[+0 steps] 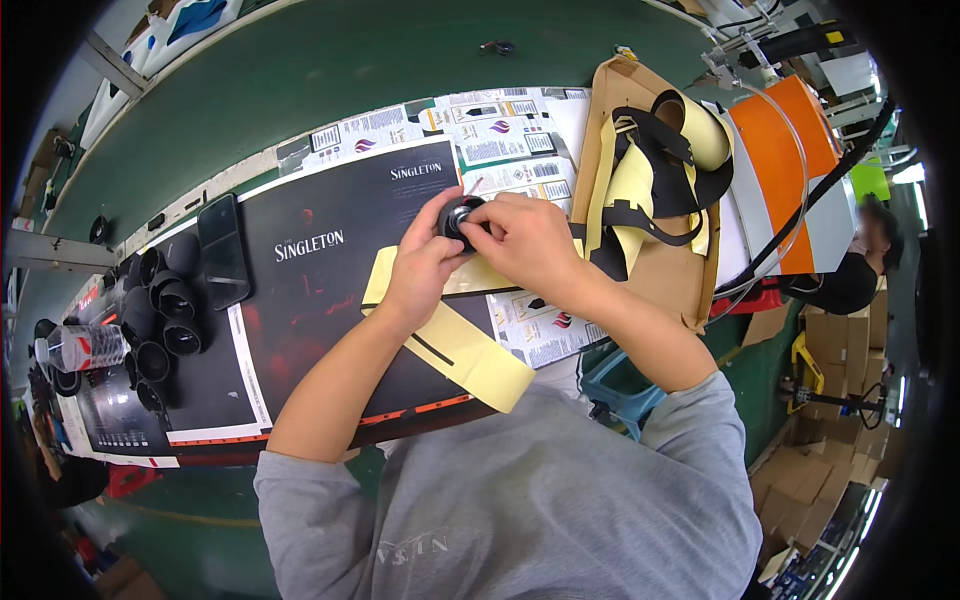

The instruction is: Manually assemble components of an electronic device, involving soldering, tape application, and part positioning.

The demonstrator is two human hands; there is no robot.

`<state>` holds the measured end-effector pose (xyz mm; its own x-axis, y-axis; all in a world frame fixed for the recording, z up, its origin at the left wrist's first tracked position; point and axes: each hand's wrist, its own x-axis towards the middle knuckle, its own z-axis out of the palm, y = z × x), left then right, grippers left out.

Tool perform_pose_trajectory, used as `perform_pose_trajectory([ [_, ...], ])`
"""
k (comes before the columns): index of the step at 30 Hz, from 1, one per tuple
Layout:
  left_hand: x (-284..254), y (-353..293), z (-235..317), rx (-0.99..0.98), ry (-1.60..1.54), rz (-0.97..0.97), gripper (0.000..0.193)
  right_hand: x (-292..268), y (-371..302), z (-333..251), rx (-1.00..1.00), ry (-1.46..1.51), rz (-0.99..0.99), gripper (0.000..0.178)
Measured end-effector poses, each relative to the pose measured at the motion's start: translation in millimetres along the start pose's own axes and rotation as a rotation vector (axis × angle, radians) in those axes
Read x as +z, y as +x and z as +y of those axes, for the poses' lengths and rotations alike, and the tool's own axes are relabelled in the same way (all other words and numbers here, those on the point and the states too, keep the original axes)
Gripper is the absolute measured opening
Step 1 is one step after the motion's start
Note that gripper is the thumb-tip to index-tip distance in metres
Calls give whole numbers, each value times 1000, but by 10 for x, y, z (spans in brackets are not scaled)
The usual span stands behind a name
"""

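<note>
My left hand (pixel 415 265) is closed around a small black round part (pixel 455 212) with a shiny inner ring, its opening facing up. With its fingertips pinched together at that opening, my right hand (pixel 530 238) touches the part; whether something small is between those fingers is hidden. Beneath both hands lies a pale yellow strip (pixel 470 362) with a black slot, hanging toward my body over the near table edge. Dark printed sheets (pixel 320 280) cover the table under my left forearm.
To the right, a cardboard tray (pixel 655 285) holds black and yellow strip scraps (pixel 640 190). A phone (pixel 224 252), several black cylindrical parts (pixel 165 300) and a clear plastic bottle (pixel 82 348) are on the left. Beyond the tray stands an orange and white panel (pixel 785 165); another person is at far right.
</note>
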<state>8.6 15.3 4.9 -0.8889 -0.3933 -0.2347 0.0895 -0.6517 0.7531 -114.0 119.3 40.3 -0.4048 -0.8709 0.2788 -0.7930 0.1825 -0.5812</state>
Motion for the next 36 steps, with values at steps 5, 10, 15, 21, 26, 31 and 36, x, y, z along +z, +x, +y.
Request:
perform_pose_trajectory([
  [5,5,-20,29,57,-68,0,63,-60,169,193,178,150,-29,27],
  [10,-18,-7,71,78,-165,-41,63,-164,332,191,552,851,-205,38],
  [15,24,-51,173,85,-169,-20,64,-15,358,245,493,953,-343,37],
  [21,16,-55,193,83,-117,-18,63,108,293,344,455,1049,-311,31],
  [26,1,-38,200,61,-75,-32,64,150,250,352,431,1094,-255,30],
  [31,-33,-36,216,134,-27,24,59,187,246,331,415,1116,-159,29],
  [36,-90,0,269,868,1174,248,34,284,227,408,441,1176,-66,27],
])
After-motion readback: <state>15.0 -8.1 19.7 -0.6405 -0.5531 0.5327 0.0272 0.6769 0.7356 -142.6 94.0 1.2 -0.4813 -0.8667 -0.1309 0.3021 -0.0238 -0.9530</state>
